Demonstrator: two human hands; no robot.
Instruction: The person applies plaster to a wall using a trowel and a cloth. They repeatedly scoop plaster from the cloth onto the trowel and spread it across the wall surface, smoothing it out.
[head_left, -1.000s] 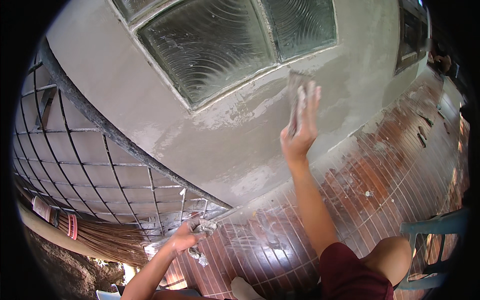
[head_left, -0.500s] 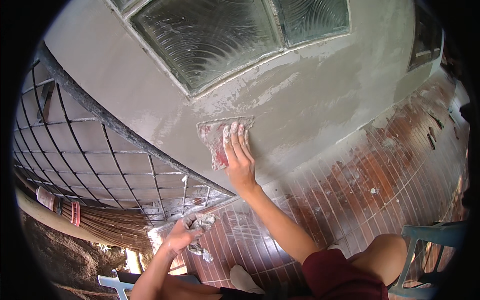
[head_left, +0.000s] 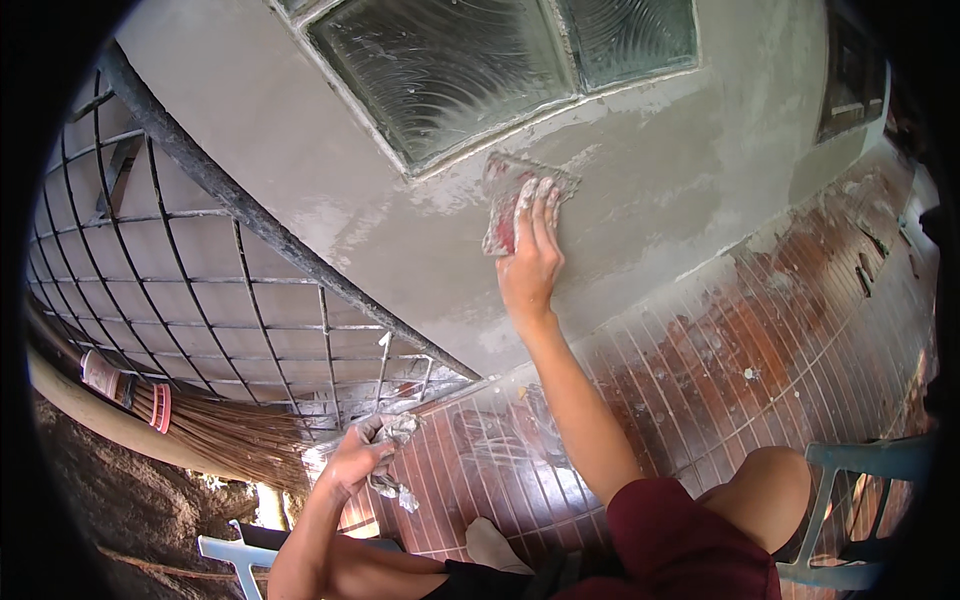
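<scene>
My right hand (head_left: 535, 245) presses a flat, red scraper (head_left: 506, 200), smeared with grey plaster, against the grey wall (head_left: 640, 190). The fingers lie along the scraper's face, and its broad edge sits just below the glass blocks (head_left: 450, 80). Wet, shiny streaks mark the wall around it. Low on the left, my left hand (head_left: 358, 460) is closed round a crumpled, plaster-stained rag (head_left: 398, 430), with part of it hanging below the fingers. That hand is held above the tiled floor, apart from the wall.
A black metal grille (head_left: 200, 260) with a thick curved bar stands at the left. Below it leans a stick broom (head_left: 235, 425) with a pink band. Red-brown tiles (head_left: 700, 380), spattered with plaster, run along the wall's foot. A blue-green plastic chair (head_left: 860, 465) is at the lower right.
My right hand has slid the scraper up and to the right along the wall, toward the glass blocks. My left hand keeps hold of the rag, with little movement.
</scene>
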